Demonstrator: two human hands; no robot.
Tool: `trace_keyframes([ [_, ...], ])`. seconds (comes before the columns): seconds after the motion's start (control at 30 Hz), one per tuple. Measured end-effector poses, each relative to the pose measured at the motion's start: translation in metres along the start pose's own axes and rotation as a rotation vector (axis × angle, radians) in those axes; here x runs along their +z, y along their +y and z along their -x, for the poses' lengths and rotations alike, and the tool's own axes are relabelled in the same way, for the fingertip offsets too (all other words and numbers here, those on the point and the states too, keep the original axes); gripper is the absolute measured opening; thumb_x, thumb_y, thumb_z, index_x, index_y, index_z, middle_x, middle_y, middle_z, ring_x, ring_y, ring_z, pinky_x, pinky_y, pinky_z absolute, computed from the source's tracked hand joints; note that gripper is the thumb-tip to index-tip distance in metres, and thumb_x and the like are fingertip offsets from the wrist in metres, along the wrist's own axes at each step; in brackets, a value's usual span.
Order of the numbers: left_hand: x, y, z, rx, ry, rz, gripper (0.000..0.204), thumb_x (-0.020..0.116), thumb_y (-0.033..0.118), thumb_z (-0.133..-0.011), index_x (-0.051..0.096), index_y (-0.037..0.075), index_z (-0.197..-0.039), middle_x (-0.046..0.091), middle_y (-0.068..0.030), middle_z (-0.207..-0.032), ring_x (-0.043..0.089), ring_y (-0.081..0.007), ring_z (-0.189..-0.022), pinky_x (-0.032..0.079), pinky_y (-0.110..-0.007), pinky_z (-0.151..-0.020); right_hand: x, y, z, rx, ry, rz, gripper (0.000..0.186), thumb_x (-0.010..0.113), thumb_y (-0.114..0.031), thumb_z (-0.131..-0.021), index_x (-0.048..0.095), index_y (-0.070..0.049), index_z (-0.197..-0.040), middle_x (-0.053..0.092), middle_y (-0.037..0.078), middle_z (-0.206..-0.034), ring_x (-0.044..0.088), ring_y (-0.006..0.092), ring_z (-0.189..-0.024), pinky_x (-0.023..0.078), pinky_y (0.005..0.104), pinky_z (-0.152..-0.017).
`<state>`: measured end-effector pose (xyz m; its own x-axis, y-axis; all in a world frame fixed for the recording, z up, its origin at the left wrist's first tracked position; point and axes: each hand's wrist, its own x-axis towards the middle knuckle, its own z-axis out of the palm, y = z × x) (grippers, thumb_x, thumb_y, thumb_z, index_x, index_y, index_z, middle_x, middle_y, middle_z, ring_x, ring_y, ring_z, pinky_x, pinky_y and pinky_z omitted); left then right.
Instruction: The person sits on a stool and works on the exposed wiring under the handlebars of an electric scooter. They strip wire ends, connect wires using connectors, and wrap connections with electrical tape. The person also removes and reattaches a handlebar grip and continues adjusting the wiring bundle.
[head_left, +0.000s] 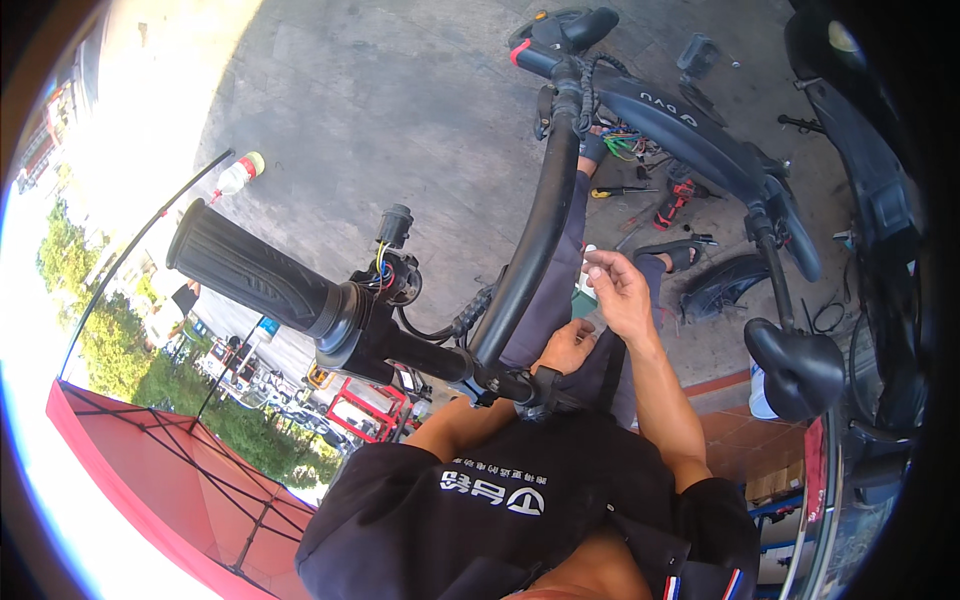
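My right hand (622, 290) is raised over my lap, its thumb and fingers pinched on a small white object (590, 254) too small to name. Just below it is a green and white piece (583, 300), partly hidden by that hand. My left hand (568, 345) sits lower, by my thigh, with its fingers curled near the green piece; what they hold is hidden. In front of me stretches a black handlebar (535, 260) with a ribbed rubber grip (255, 265). An opened switch housing (400, 278) with coloured wires and a connector (395, 225) hangs beside the grip.
On the concrete floor lie a red and black cordless drill (677, 197), a yellow-handled screwdriver (622, 191), loose wires (625, 142) and a black fender (725, 285). A dark e-bike frame (680, 115) and saddle (795, 368) are to the right. A bottle (240, 175) is at far left.
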<state>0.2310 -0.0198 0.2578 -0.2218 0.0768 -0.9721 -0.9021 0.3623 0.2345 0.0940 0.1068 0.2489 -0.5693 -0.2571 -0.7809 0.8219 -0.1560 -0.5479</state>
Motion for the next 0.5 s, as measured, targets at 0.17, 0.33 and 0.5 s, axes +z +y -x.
trace_keyframes([
  [0.17,-0.004,0.003,0.002,-0.006,0.02,-0.005,0.031,0.064,0.018,-0.093,0.06,-0.004,-0.115,0.069,-0.0182,-0.098,0.068,-0.0267,-0.087,0.055,-0.038,-0.078,0.003,0.003,0.005,0.034,-0.003,0.04,0.026,0.059,-0.011,-0.099,0.061,0.003,-0.12,0.067,0.008,-0.103,0.06,0.0106,-0.089,0.05,0.0256,-0.08],
  [0.33,-0.008,-0.001,0.0,-0.023,0.001,0.023,0.031,0.065,0.018,-0.092,0.061,-0.004,-0.114,0.069,-0.0193,-0.099,0.069,-0.0279,-0.087,0.055,-0.038,-0.081,0.007,0.014,0.005,0.041,0.007,-0.02,0.026,0.061,-0.011,-0.098,0.062,0.003,-0.121,0.068,0.007,-0.102,0.061,0.0105,-0.089,0.051,0.0258,-0.081],
  [0.5,-0.013,0.002,-0.002,-0.03,-0.001,-0.005,0.032,0.065,0.018,-0.092,0.061,-0.003,-0.115,0.069,-0.0197,-0.1,0.069,-0.0276,-0.087,0.055,-0.039,-0.081,0.009,0.02,-0.001,0.041,0.02,-0.048,0.027,0.063,-0.012,-0.097,0.063,0.001,-0.121,0.07,0.006,-0.102,0.063,0.01,-0.09,0.052,0.026,-0.081],
])
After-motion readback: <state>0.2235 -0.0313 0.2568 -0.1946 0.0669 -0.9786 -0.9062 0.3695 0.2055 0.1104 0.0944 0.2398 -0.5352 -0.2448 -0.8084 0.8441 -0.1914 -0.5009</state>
